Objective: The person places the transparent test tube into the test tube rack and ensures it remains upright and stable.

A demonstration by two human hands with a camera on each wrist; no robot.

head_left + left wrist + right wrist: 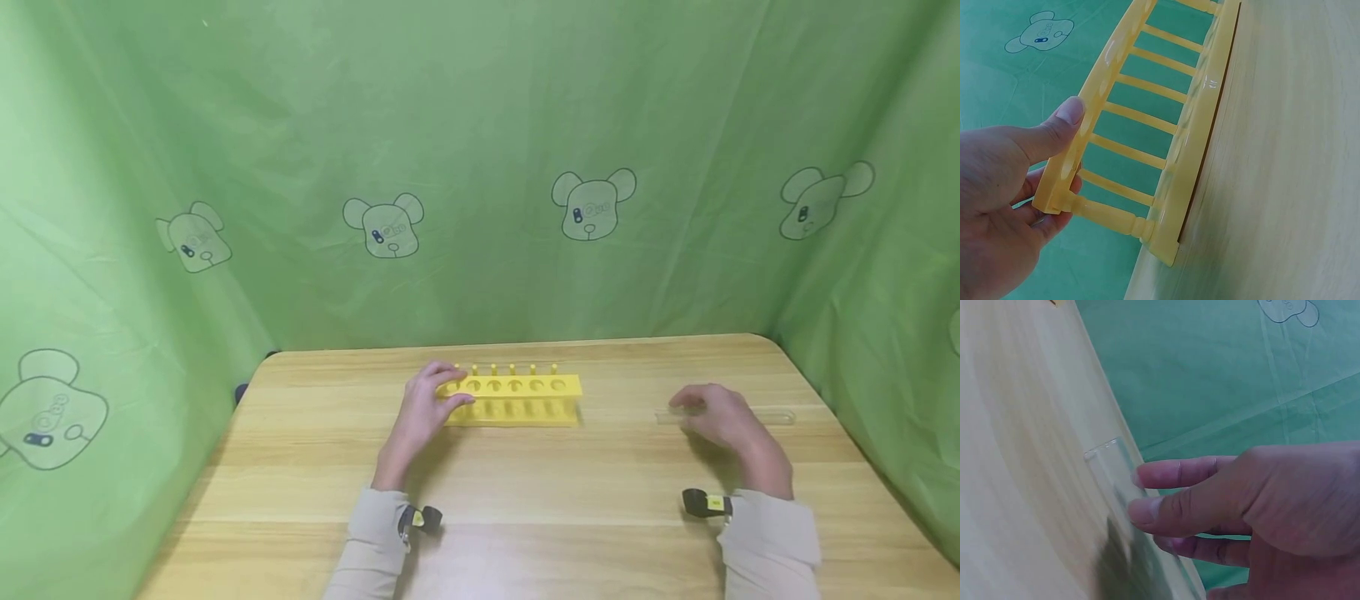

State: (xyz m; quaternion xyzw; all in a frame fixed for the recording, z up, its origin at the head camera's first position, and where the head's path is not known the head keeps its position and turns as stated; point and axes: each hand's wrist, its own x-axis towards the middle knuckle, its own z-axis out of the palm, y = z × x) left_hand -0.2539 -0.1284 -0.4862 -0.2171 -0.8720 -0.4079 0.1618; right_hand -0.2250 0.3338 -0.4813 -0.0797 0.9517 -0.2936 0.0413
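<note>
Nearest me, at the bottom of the head view, both sleeves enter the frame over the wooden table (525,517). Lower centre, my left hand (423,408) grasps the left end of the yellow test tube rack (517,398): in the left wrist view the thumb (1063,122) presses the top plate while the fingers curl underneath, which I judge is meant to steady the rack where it stands on the table. Right of centre, my right hand (723,421) hovers over a clear test tube (776,414) lying flat on the table, well apart from the rack. In the right wrist view the fingertips (1147,509) are loosely extended right at the glass (1110,465); I cannot tell whether they pinch it yet. Farthest back, filling the upper frame, hangs the green cloth (480,167) printed with bears.
</note>
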